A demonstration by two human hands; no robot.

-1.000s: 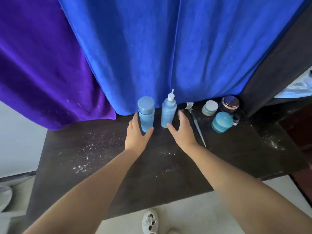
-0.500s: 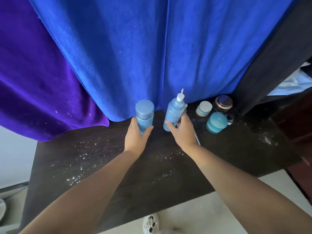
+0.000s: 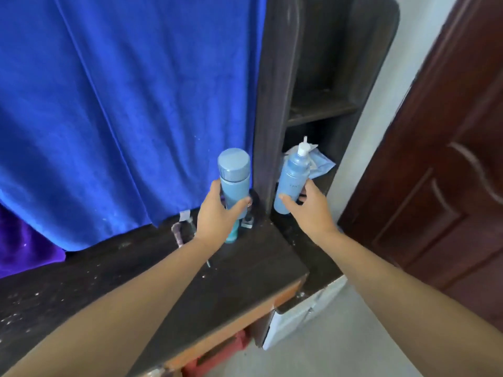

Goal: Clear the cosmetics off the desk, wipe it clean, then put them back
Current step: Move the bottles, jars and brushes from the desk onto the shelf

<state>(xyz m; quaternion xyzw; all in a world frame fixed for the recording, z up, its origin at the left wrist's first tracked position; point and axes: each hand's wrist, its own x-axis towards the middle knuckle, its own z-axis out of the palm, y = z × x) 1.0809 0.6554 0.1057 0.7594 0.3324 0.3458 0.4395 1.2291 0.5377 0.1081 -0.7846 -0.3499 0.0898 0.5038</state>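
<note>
The capped blue bottle [image 3: 234, 178] is held upright above the back right corner of the desk [image 3: 245, 278], gripped round its lower body by the left hand [image 3: 219, 216], thumb on one side and fingers curled round the other; the pump-top blue bottle [image 3: 292, 183] is carried, slightly tilted, at the mouth of the side shelf [image 3: 321, 110], with the right hand [image 3: 310, 210] wrapped round its lower half. Both are judged to be smooth, rigid plastic, light to moderate in weight (how full they are cannot be told), and likely slippery, so a hold round the mid-body is judged soundest; the pump nozzle is best left untouched, being the thin, fragile part. Below the left hand a teal jar [image 3: 232, 235] and a small brush-like tool [image 3: 178, 235] are partly seen on the dusty top. A pale blue packet [image 3: 319, 164] lies in the shelf behind the pump bottle, a blue cloth [image 3: 130, 104] is hung behind the desk, and a dark red door [image 3: 446, 148] stands to the right
</note>
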